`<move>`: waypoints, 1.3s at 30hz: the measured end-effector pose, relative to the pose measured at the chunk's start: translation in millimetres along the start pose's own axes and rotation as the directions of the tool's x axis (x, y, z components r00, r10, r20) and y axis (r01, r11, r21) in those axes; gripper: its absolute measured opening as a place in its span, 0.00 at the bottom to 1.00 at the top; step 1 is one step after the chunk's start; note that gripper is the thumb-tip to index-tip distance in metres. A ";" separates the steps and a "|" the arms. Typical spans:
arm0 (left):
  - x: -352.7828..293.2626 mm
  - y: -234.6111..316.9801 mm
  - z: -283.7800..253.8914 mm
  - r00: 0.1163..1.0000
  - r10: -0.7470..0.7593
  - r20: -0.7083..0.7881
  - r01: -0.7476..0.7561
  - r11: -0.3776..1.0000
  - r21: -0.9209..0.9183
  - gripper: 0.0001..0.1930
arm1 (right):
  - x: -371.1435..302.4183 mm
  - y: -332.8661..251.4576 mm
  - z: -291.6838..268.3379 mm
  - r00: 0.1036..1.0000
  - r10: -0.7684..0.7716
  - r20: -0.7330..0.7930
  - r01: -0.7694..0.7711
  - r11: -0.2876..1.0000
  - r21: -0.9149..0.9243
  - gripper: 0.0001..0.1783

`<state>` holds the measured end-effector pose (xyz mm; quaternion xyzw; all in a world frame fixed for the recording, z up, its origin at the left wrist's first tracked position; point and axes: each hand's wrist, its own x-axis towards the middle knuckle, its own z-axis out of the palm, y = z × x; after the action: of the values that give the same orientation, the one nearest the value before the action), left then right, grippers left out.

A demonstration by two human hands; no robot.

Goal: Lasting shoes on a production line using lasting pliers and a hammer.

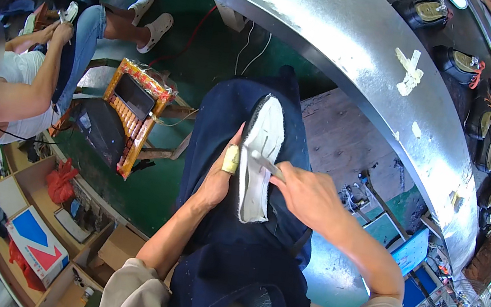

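The grip of the left hand (pixel 217 178) is closed around the side of a shoe (pixel 259 162) lying sole-up on the person's lap, thumb stretched along the white sole's edge with a yellowish wrap on it. The right hand (pixel 308 195) has its grip shut on a thin tool (pixel 266 163) whose tip meets the middle of the sole.

From where I stand, the big dark blue apron (pixel 233 240) draped over the knees is the working bed, so the shoe should sit flat in its folds rather than rock. I would judge that the holding hand needs to pin the shoe firmly while the tool hand makes short, even strokes, staying inside the sole's rim. The wrapped thumb lies just beside the tool's path, so strokes are better angled away from it.

A curved metal conveyor (pixel 348 48) arcs above; another seated person (pixel 30 79) works well apart at left.
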<state>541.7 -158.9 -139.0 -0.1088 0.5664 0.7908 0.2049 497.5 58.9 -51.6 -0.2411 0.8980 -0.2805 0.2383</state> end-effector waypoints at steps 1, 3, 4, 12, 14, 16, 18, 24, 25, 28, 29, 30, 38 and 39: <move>-0.8 1.2 -0.7 1.000 0.009 0.013 -0.010 0.998 0.062 0.32 | -3.1 -3.3 -11.0 0.994 0.007 0.114 0.001 0.998 -0.068 0.13; -2.7 -0.6 -2.3 0.999 0.021 0.030 -0.023 0.997 0.074 0.33 | -1.5 -13.8 -10.9 0.990 -0.015 0.143 0.034 0.991 -0.130 0.14; -2.9 -0.5 -0.6 0.999 0.021 0.034 -0.023 0.997 0.071 0.33 | 0.4 -16.9 -11.0 0.983 -0.042 0.177 0.077 0.978 -0.196 0.14; 2.5 2.0 -7.5 0.999 -0.023 0.040 0.030 0.979 -0.200 0.38 | -10.8 -19.7 48.4 0.986 0.156 -0.055 -0.144 0.973 0.183 0.16; -2.5 -16.4 -19.1 0.996 -0.086 0.002 0.086 0.996 0.015 0.38 | -10.3 -26.1 65.3 0.979 0.188 -0.084 -0.161 0.954 0.252 0.17; -7.5 -27.4 -20.2 0.991 -0.071 -0.114 0.081 0.994 0.079 0.35 | -6.2 -33.5 74.9 0.960 0.260 -0.103 -0.200 0.896 0.397 0.17; -2.5 -19.3 -14.3 0.994 0.103 -0.042 -0.094 0.980 0.175 0.31 | -8.6 -29.8 66.2 0.962 0.269 -0.049 -0.221 0.870 0.440 0.18; 8.2 32.6 -13.9 0.997 -0.050 0.050 0.006 0.768 0.640 0.33 | -25.6 9.9 13.2 0.961 0.069 0.267 -0.177 0.895 0.409 0.15; 9.0 42.2 -12.6 0.991 -0.128 0.048 0.069 0.773 0.631 0.33 | -17.6 3.1 2.9 0.952 -0.007 0.305 -0.063 0.974 0.220 0.15; 6.7 52.3 -4.6 0.980 -0.194 0.031 0.135 0.780 0.611 0.32 | -6.8 -12.9 5.9 0.950 -0.124 0.287 0.117 0.992 0.042 0.15; 3.6 53.3 -5.0 0.984 -0.178 0.009 0.137 0.788 0.601 0.32 | -6.3 -13.8 5.5 0.956 -0.166 0.242 0.159 0.986 0.049 0.17; 0.9 43.4 -12.5 0.983 -0.183 0.001 0.145 0.783 0.605 0.32 | -8.6 -7.2 14.4 0.955 -0.172 0.242 0.162 0.985 0.059 0.17; -11.9 16.3 -19.2 0.988 0.012 0.154 -0.078 0.899 0.431 0.38 | -17.7 10.1 14.5 0.813 0.044 0.581 -0.430 0.717 0.548 0.18; -5.7 20.8 -19.4 0.986 0.004 0.167 -0.073 0.909 0.409 0.40 | -21.9 14.2 20.5 0.897 -0.048 0.439 -0.154 0.898 0.412 0.19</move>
<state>536.3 -183.9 -125.5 0.0132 0.7045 0.6629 0.2531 521.7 73.7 -68.9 -0.2132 0.7414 -0.4060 0.4900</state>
